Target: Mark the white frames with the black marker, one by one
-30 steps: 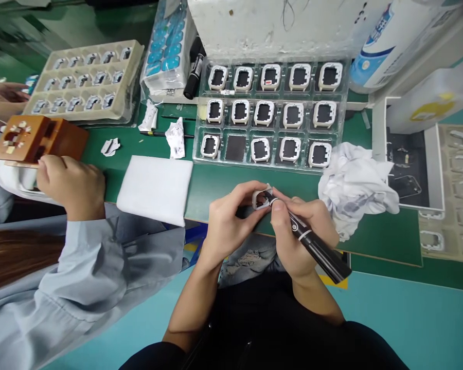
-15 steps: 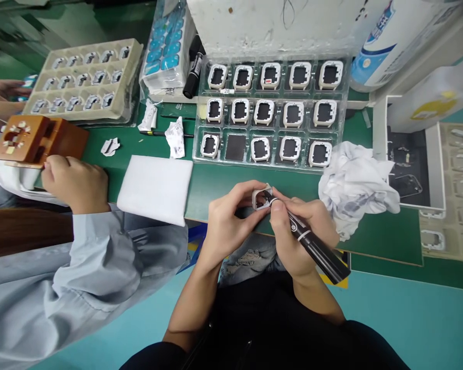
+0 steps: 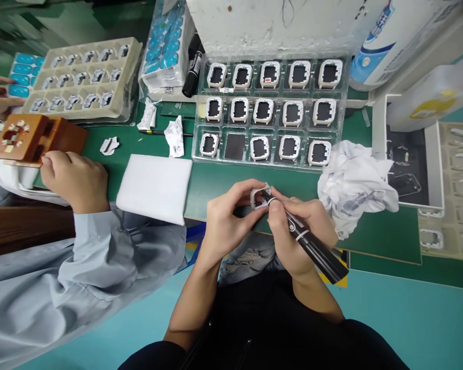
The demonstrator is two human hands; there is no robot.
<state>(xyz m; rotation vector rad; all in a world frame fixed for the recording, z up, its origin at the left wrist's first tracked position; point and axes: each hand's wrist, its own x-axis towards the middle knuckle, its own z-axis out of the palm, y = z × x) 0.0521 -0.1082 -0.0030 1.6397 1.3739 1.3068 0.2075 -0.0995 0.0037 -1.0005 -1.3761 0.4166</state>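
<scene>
Between thumb and fingers, my left hand (image 3: 231, 218) pinches a small whitish watch case frame (image 3: 255, 198), partly covered by the fingers. My right hand (image 3: 303, 228) grips a thick black marker pen (image 3: 319, 254), its tip end pointing into the frame's opening. Whether the tip touches the inner edge I cannot make out. Both hands meet just over the front edge of the green table. Beyond them lies a clear plastic tray (image 3: 226, 160) with rows of similar white frames; one pocket in its front row shows only a dark pad (image 3: 235, 147).
A crumpled stained cloth (image 3: 357, 180) lies right of my hands, near a white box (image 3: 440, 169). To the left are a white foam sheet (image 3: 154, 187), an orange-brown fixture (image 3: 42, 139) and a co-worker's hand (image 3: 77, 180). Bottles (image 3: 393, 46) stand back right.
The co-worker's far hand has drawn left, showing more of a pack of blue pieces. My hands keep the same hold on the frame and the marker pen.
</scene>
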